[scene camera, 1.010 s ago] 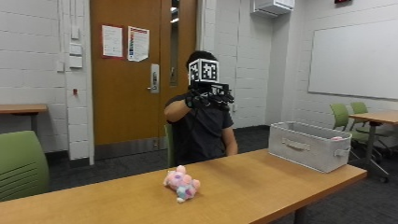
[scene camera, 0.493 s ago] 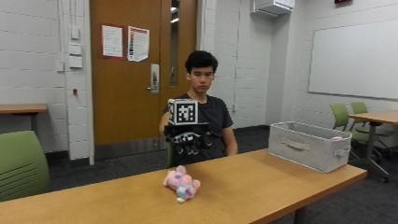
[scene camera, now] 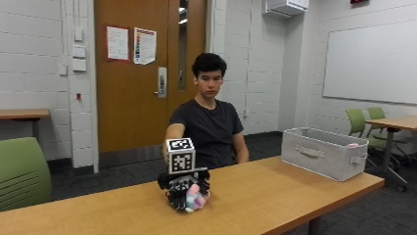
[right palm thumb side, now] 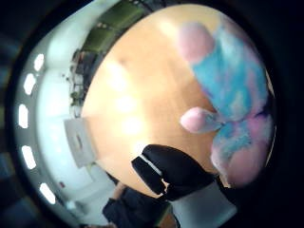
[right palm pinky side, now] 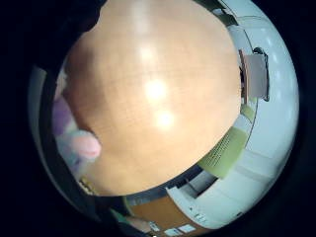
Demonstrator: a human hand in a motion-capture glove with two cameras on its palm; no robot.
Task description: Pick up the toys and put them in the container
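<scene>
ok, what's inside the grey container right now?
From the outside view, the grey container shows only a small pink thing at its far rim, likely a toy. Its walls hide the rest of the inside. The plush toy is on the table under the gloved right hand.

My outside camera looks across the tabletop [scene camera: 273, 191] at the person. Both palm cameras sit close over the toy [right palm thumb side: 237, 99], sharing it and the tabletop wood.
</scene>
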